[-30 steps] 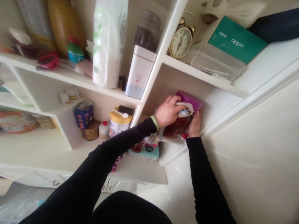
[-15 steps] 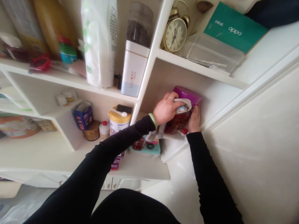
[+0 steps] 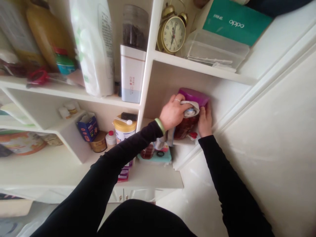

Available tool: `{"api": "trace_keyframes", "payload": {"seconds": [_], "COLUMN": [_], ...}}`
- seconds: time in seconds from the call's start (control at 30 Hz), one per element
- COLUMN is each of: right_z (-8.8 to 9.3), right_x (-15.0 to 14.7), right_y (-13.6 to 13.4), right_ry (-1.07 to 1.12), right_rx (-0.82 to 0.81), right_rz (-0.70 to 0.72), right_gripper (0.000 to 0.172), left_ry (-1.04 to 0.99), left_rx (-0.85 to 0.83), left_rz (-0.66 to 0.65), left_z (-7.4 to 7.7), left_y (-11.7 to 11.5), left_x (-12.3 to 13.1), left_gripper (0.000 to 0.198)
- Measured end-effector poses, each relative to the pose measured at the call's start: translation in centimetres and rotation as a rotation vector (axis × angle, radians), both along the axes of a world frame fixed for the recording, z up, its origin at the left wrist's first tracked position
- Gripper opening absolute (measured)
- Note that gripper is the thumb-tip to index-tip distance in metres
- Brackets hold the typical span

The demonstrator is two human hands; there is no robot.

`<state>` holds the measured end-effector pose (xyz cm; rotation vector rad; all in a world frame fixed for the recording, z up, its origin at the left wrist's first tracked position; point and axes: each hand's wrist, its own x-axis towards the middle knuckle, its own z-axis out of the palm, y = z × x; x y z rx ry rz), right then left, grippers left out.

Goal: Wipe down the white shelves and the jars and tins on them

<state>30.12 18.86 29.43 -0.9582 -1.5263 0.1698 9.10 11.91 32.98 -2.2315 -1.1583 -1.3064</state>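
Observation:
My left hand (image 3: 172, 114), with a ring and a green wristband, grips a bunched greyish cloth (image 3: 191, 110). The cloth is against the front of a large jar with a purple lid (image 3: 194, 96) and dark red contents (image 3: 186, 126), inside a shelf compartment. My right hand (image 3: 205, 121) is closed around the jar's right side, near the lid. A part of the cloth (image 3: 161, 143) hangs below my left hand. Some of the jar is hidden behind the cloth and my fingers. A small red-capped item (image 3: 193, 135) sits by the jar's base.
Above the compartment stand an alarm clock (image 3: 172, 34), a clear plastic box (image 3: 217, 49) and a green box (image 3: 237, 23). To the left are a white tin (image 3: 133, 74), a yellow-lidded can (image 3: 124, 126) and a blue box (image 3: 88, 127). A teal box (image 3: 158, 158) lies below.
The view has shifted slightly, moving the upper shelves left in the picture. Both hands stay at the jar, and the cloth is still in my left hand.

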Motion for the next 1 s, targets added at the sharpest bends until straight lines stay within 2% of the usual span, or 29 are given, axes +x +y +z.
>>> {"api": "trace_keyframes", "payload": {"seconds": [0.07,0.17,0.3,0.4,0.43,0.5,0.63,0.7,0.8,0.9,1.0], "right_z": [1.2,4.0,7.2,7.7,7.7,7.4,7.2,7.3,7.5,7.6,7.5], "right_x": [0.1,-0.4,-1.8,-2.3,-2.4,-2.3,-2.2,-2.1,-2.1,-2.2,-2.2], "right_y": [-0.8,-1.8,-1.8,-1.4,-1.3,-1.1,-1.2,-1.3,-1.5,-1.7,-1.6], "right_ry": [-0.087,-0.327,-0.542,-0.556,-0.547,-0.521,-0.469,-0.462,-0.458,-0.468,-0.497], "right_rx": [0.122,0.275,0.261,0.255,0.257,0.266,0.277,0.271,0.244,0.22,0.235], "right_rz": [-0.064,-0.111,-0.145,-0.164,-0.161,-0.14,-0.074,-0.044,-0.027,-0.047,-0.059], "right_gripper": [0.079,0.065,0.062,0.063,0.064,0.064,0.061,0.06,0.058,0.057,0.061], "left_ry": [-0.067,-0.204,-0.477,-0.631,-0.603,-0.425,-0.058,-0.002,0.008,0.011,0.03], "left_rx": [-0.023,-0.036,-0.046,0.046,0.097,0.162,0.08,0.024,-0.007,-0.025,-0.048], "left_rz": [0.005,-0.006,0.017,0.081,0.091,0.079,0.057,0.083,0.116,0.129,0.141], "left_z": [-0.4,-1.4,-2.9,-4.4,-4.8,-5.3,-4.2,-3.2,-2.6,-3.1,-3.5], "left_y": [0.3,1.5,3.1,2.6,2.1,0.8,-0.9,-1.1,-1.2,-1.7,-2.5], "left_x": [-0.8,-2.3,-3.6,-3.2,-2.7,-1.2,2.1,2.7,1.7,0.5,1.3], "left_gripper": [0.05,0.053,0.048,0.044,0.041,0.034,0.028,0.029,0.031,0.033,0.031]}}
